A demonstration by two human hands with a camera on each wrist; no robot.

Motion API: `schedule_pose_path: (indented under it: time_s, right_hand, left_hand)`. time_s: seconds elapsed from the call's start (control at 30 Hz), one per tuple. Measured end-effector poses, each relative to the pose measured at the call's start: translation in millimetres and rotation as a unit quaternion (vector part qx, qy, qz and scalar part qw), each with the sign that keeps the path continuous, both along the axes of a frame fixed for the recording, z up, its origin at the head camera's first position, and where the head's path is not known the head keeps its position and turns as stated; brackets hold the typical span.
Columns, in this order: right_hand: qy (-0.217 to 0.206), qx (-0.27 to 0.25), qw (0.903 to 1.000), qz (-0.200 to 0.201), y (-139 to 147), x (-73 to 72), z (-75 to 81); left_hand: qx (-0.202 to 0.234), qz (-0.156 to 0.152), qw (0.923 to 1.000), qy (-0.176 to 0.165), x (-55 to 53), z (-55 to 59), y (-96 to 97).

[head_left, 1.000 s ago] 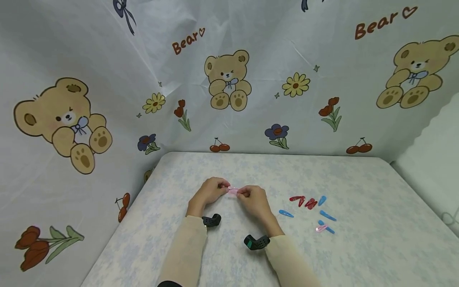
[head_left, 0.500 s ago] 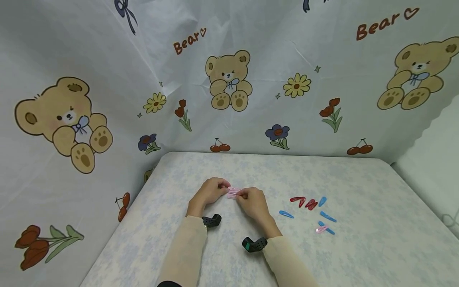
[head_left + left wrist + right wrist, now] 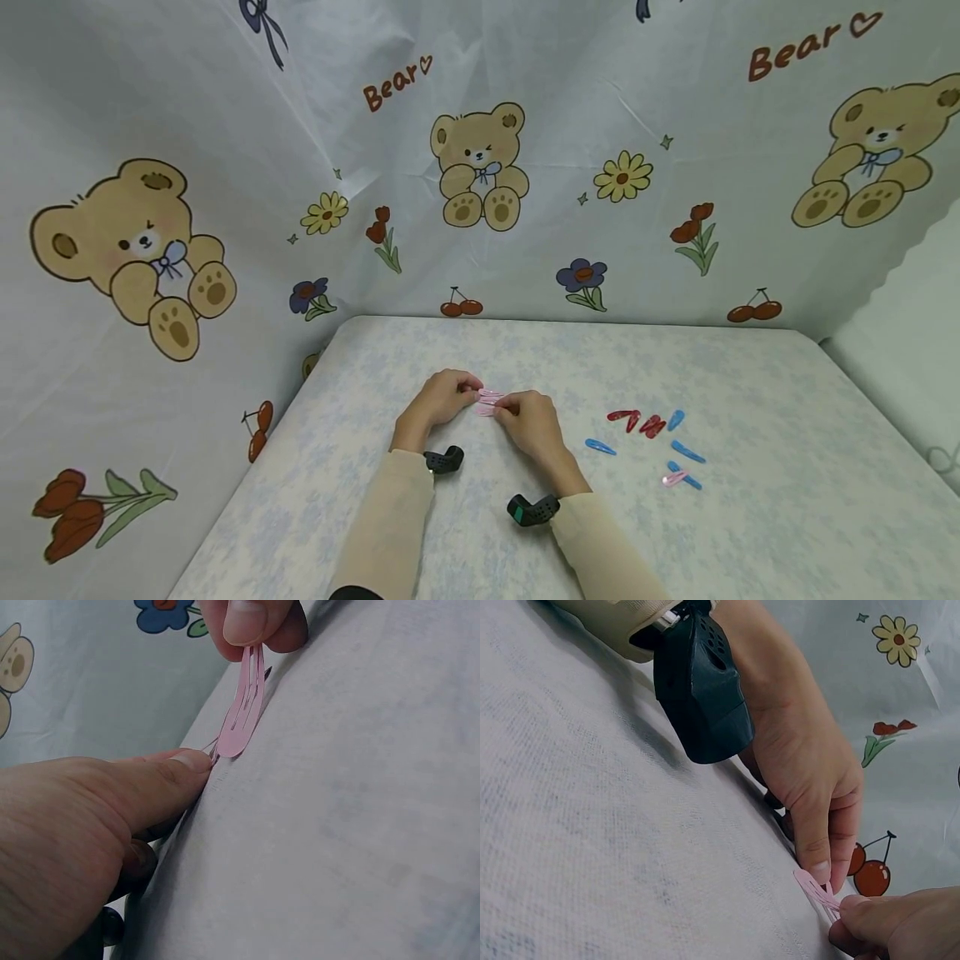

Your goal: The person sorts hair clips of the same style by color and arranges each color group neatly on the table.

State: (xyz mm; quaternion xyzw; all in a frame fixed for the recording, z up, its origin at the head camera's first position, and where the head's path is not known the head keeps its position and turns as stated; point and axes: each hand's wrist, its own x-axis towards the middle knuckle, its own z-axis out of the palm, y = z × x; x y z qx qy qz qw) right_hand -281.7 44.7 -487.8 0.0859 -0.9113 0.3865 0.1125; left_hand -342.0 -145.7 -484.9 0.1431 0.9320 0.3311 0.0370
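Note:
Pink snap hair clips (image 3: pixel 489 400) lie close together on the table between both hands. My left hand (image 3: pixel 444 398) pinches the end of a pink hair clip between thumb and forefinger. From the other side, my right hand (image 3: pixel 531 419) pinches a pink hair clip (image 3: pixel 241 712) by its narrow end. That clip's rounded end points towards me, beside the fingertips of my left hand (image 3: pixel 97 810) in the left wrist view. In the right wrist view, the thumb and finger of my right hand (image 3: pixel 900 922) cover part of the pink clips (image 3: pixel 821 896).
To the right lie several red hair clips (image 3: pixel 651 426), several blue hair clips (image 3: pixel 600 447), and a pink clip (image 3: pixel 674 478) across a blue one. A pale patterned cloth covers the table (image 3: pixel 787 417). A bear-print curtain (image 3: pixel 555 250) hangs behind and at left.
My right hand has shifted slightly towards me with its pink clip, so the pink clips between the hands now spread wider. My left hand has hardly moved.

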Motion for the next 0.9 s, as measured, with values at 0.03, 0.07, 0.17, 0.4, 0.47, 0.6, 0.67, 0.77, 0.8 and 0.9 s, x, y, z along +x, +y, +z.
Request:
schedule_pose_path:
  time_s: [0.03, 0.07, 0.17, 0.4, 0.47, 0.6, 0.67, 0.77, 0.8, 0.9]
  right_hand:
    - [0.005, 0.0, 1.0, -0.001, 0.2, 0.2, -0.2]
    - [0.008, 0.0, 1.0, -0.001, 0.5, 0.2, -0.4]
    - [0.007, -0.001, 1.0, -0.004, 0.6, 0.2, -0.1]
    - [0.003, 0.0, 0.9999, -0.013, -1.3, -0.4, 0.5]
    - [0.004, 0.0, 0.9999, -0.017, -2.1, 0.0, 0.2]
    - [0.013, 0.0, 0.9996, -0.026, -4.4, 1.2, -0.3]
    - [0.01, -0.003, 0.9995, -0.032, -5.5, 1.7, -0.1]
    - [0.005, -0.003, 0.9993, -0.036, -6.1, 2.5, 0.5]
    - [0.005, -0.001, 0.9994, -0.035, -6.0, 2.6, 0.6]
    - [0.008, 0.007, 0.9995, -0.029, -4.7, 3.5, 0.9]
  left_hand:
    - [0.0, 0.0, 1.0, 0.0, 0.1, 0.1, 0.1]
    - [0.0, 0.0, 1.0, 0.0, 0.2, 0.3, 0.1]
    - [0.002, 0.001, 1.0, -0.001, 0.6, 1.8, 0.3]
    - [0.005, 0.004, 1.0, -0.003, -0.2, 2.7, 0.1]
    - [0.004, 0.005, 1.0, -0.002, 0.1, 2.4, 0.2]
    - [0.005, 0.005, 1.0, -0.001, 1.0, 2.7, 0.6]
    - [0.005, 0.005, 1.0, -0.003, 1.3, 2.9, 0.6]
    - [0.004, 0.005, 1.0, -0.004, 1.6, 3.1, 0.8]
    - [0.004, 0.006, 1.0, -0.004, 1.7, 3.1, 0.7]
    - [0.002, 0.006, 1.0, -0.006, 2.2, 3.1, 1.0]
